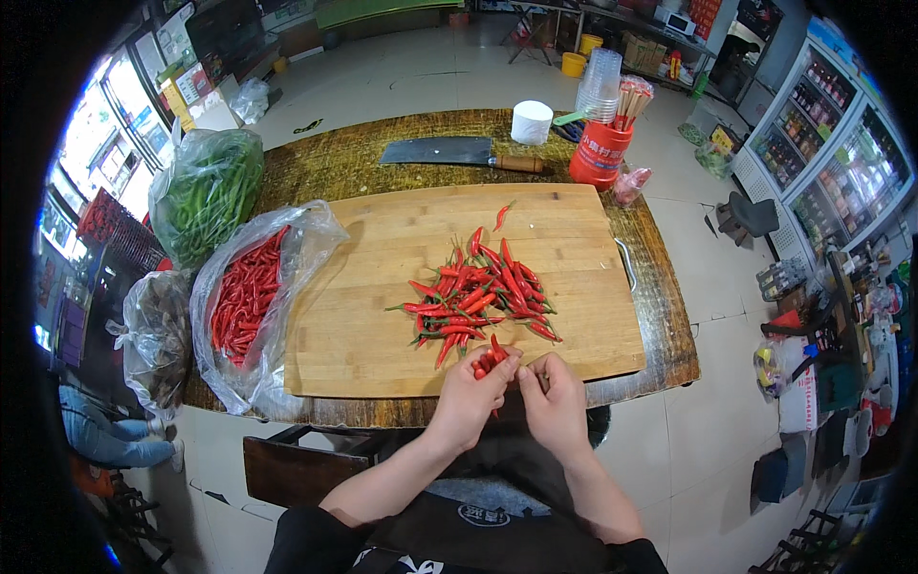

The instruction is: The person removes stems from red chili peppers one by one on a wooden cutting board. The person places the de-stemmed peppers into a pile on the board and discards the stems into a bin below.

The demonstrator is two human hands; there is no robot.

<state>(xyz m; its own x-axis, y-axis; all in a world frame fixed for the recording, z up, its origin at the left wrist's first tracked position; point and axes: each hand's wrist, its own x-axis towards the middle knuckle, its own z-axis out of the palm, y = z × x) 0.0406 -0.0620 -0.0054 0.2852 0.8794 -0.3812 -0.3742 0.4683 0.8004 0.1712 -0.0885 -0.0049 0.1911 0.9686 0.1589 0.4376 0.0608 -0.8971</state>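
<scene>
Several red chillies are bunched in my left hand, over the near edge of a bamboo cutting board. My right hand meets it at the fingertips, thumb and forefinger pinched together. Whether a stem sits in that pinch is too small to tell. Just beyond both hands spreads a loose pile of red chillies with green stems. One single chilli lies apart, farther up the board. Left of the board, an open plastic bag holds many more red chillies, which look stemless.
Behind the board lies a cleaver beside a white paper roll. A red container of chopsticks and stacked plastic cups stand at back right. Bagged green peppers and another tied bag line the left. A person's legs show at far left.
</scene>
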